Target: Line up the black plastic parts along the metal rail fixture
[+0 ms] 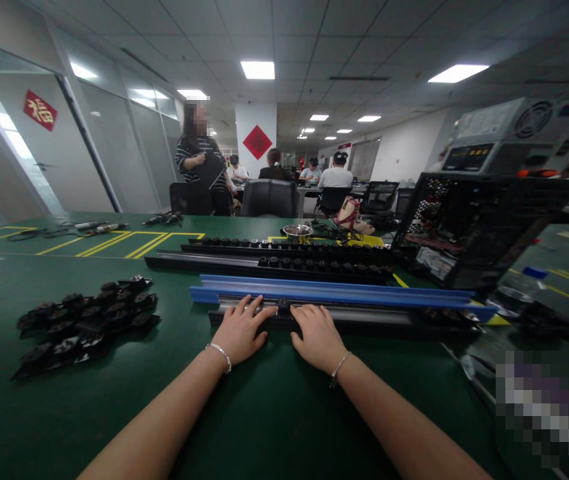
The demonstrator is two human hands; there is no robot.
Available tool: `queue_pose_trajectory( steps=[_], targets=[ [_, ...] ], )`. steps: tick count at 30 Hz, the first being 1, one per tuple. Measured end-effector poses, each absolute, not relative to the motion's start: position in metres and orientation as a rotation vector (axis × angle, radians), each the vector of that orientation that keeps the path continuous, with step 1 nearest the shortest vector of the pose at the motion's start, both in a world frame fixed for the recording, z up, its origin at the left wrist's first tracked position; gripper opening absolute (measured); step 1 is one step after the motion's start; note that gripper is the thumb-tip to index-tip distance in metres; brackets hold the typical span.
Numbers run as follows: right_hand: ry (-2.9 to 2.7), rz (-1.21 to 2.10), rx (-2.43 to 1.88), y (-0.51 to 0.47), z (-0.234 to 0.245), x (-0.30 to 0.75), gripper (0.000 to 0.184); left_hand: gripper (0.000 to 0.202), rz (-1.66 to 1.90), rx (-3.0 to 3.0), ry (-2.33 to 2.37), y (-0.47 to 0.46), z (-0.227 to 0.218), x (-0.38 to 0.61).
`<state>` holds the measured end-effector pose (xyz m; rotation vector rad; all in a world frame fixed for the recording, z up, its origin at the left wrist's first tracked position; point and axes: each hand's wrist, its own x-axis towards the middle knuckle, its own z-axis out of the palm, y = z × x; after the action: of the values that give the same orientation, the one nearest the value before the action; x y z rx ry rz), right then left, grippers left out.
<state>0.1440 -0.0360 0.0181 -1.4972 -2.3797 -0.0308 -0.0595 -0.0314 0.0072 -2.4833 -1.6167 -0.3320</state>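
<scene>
My left hand (243, 331) rests at the near black rail (364, 320), its fingers spread over the rail's edge. My right hand (318, 335) lies on the same rail a little to the right, fingers stretched out. Between the fingertips of both hands sits a small black part (283, 305) in the channel; both index fingers are at its sides. More small dark parts sit toward the rail's right end. Just behind it runs a long blue rail (334, 289). A pile of black parts (87, 323) lies on the green table to the left.
Farther back lie black rails (199, 261) with rows of small parts, and a metal bowl (298, 231). An open computer case (464, 227) stands at the right, near a blue-capped bottle (519, 287). Cables (89, 228) lie back left. A person (201, 157) stands beyond the table.
</scene>
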Motion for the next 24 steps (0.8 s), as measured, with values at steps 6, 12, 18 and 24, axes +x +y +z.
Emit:
queue_pose_trajectory(
  steps=[6,12,18,24],
  targets=[
    [-2.352,-0.020,-1.512,-0.0377,0.0169,0.1400,0.052,0.057,-0.343,-2.483,-1.622,-0.0318,0.0073,-0.0592],
    [-2.329,-0.016,-1.516,-0.0392,0.0173,0.1386,0.051,0.056,-0.363,-2.522,-1.566,-0.0328,0.0082,-0.0551],
    [-2.328,-0.038,-1.575,-0.0425,0.0172,0.1355,0.056,0.061,-0.298,-2.533,-1.562,-0.0324,0.0079,-0.0533],
    [-2.333,-0.049,-1.587,-0.0414,0.0142,0.1366,0.059,0.067,-0.280,-2.515,-1.553,-0.0324,0.0078,-0.0519]
  ],
)
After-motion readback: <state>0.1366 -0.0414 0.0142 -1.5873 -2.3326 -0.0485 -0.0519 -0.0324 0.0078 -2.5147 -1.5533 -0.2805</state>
